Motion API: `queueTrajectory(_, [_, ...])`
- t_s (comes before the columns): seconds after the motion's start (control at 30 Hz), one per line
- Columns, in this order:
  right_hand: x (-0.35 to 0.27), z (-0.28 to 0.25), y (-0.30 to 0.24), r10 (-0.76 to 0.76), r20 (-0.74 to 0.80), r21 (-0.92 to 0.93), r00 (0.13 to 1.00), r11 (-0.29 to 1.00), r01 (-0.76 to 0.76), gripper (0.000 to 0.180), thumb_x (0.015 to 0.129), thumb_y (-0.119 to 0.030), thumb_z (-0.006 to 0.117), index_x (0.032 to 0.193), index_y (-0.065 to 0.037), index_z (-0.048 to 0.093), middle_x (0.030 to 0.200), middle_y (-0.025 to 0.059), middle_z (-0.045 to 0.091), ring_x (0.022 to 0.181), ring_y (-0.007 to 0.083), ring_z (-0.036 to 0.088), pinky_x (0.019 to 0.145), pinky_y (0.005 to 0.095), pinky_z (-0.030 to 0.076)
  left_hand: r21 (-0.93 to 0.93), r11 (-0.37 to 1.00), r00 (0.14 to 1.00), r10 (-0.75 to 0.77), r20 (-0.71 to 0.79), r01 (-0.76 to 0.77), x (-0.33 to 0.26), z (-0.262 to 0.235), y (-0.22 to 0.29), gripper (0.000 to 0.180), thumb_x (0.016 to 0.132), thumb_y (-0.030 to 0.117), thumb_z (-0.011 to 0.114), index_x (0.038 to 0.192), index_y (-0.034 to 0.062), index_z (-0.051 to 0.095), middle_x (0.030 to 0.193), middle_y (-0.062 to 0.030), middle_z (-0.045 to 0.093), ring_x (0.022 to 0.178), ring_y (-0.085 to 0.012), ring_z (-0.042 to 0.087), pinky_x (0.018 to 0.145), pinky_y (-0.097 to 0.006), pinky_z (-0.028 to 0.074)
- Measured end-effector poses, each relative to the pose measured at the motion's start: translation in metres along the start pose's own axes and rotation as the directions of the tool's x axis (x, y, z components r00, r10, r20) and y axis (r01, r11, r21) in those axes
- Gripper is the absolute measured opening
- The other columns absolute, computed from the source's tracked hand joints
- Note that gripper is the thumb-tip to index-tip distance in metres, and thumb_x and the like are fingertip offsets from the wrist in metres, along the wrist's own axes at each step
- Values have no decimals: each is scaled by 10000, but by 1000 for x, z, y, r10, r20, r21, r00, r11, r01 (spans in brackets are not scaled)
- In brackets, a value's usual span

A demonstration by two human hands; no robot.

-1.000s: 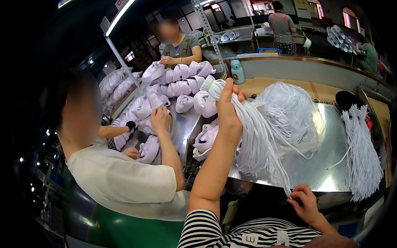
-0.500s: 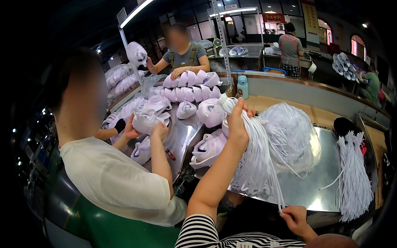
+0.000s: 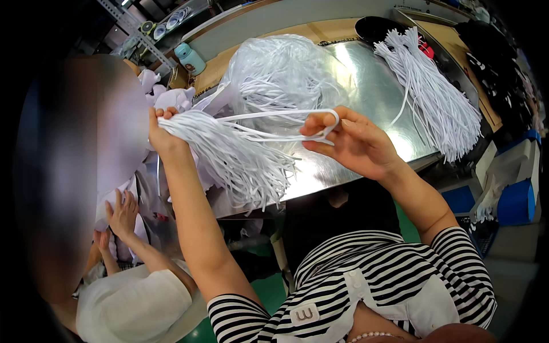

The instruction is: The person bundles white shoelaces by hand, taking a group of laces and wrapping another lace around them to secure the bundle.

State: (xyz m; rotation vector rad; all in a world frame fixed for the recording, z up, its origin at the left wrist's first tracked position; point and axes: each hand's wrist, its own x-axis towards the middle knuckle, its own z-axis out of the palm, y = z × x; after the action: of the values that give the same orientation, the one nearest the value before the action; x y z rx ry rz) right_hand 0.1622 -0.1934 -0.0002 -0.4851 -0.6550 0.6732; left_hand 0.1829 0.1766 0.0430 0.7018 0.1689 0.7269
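Compared with the frame half a second earlier, the right hand [image 3: 357, 140] is raised from the low-hanging lace tips at the table's front edge and is nearly level with the left hand [image 3: 164, 130]; the bundle of white laces [image 3: 234, 154], formerly hanging downward, slants toward the right. The view is also turned, so that the benches stand differently in it.

The left hand is clamped around the gathered end of the bundle, which is above the near left part of the metal tabletop [image 3: 320, 177], its loose ends fanned to the right. The right hand's fingers are bent about the looped strands [image 3: 269, 114], which run drawn out between the two hands; whether the thumb presses on them cannot be told.

Just behind the bundle lies a clear plastic bag [image 3: 280, 63] containing more white laces. A second lace bundle [image 3: 434, 97] lies at the right of the tabletop, well apart from both hands, near a black round object [image 3: 374, 27] and a small red item [image 3: 426, 48]. A light-blue bottle [image 3: 190, 59] stands beyond the bag, to its left. At far left, near pale shoe parts [image 3: 177, 98], are a co-worker's hand [image 3: 122, 217] and white shirt [image 3: 137, 306].
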Motion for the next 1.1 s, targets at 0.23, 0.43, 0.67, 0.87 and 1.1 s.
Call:
queueTrajectory(0.23, [6,9,4,-72,78,-100,994,992,80,540,961,-179,504,1442,-86,278,1174,137,565,1152,230,535,1042,437,379,-21,1000,1000,-17,-24,16,8,-15,-5,304,956,216,527,705,90,411,654,-15,441,613,-163,455,691,-309,474])
queueTrajectory(0.43, [-1,0,1,-13,-50,-109,999,994,7,252,938,-70,530,1184,-19,525,1026,89,601,992,180,607,943,368,465,-24,999,998,-35,-45,34,10,-24,-5,300,940,208,551,701,92,410,651,-10,440,608,-158,455,682,-307,471])
queueTrajectory(0.67, [-15,-3,-1,-15,-260,-205,966,978,-40,134,917,-106,580,1040,-54,591,835,22,582,739,78,536,655,227,433,79,995,997,-65,-28,67,17,-27,-19,273,900,276,582,712,132,445,619,-25,445,650,-183,489,694,-355,451])
queueTrajectory(0.87, [-24,-8,-7,-7,-312,-430,950,893,-135,103,896,-134,623,978,-73,628,699,-64,506,586,13,396,505,186,297,70,993,995,-96,30,94,19,-24,-21,276,851,320,640,865,141,430,653,-11,462,633,-155,480,616,-320,433])
queueTrajectory(1.1, [-51,-23,12,74,-251,-524,965,828,-200,178,906,-231,620,1002,-83,628,631,-63,473,551,28,388,498,202,282,14,1000,999,3,-54,-2,31,-24,-38,293,855,323,649,747,149,440,628,5,450,611,-137,463,613,-270,403])
